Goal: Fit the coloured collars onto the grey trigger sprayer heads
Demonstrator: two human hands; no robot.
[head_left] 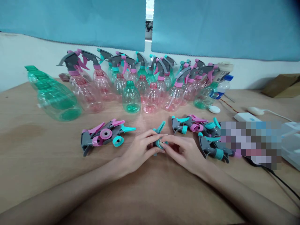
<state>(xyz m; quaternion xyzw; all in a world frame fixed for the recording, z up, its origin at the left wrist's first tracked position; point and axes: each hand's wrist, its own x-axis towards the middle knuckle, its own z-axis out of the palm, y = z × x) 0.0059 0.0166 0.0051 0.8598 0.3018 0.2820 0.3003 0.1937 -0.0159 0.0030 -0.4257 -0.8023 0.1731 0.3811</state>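
Between both hands, just above the table, is a grey spray head with a teal trigger and collar (pixel 160 126). My left hand (pixel 140 149) is closed around its body from the left. From the right, my right hand (pixel 184 150) pinches at the teal collar; whether a small part sits between those fingertips is hard to make out. A pile of loose grey, pink and teal spray heads (pixel 103 135) lies left of my left hand. More loose spray heads (pixel 208 147) lie to the right of my right hand.
Behind the hands stand pink and green bottles (pixel 152 101), several fitted with spray heads. Green bottles (pixel 59 100) group at the left. A white cap (pixel 214 109) lies near a blue-capped bottle (pixel 226 84). White devices, cables and a brown box (pixel 282 85) occupy the right.
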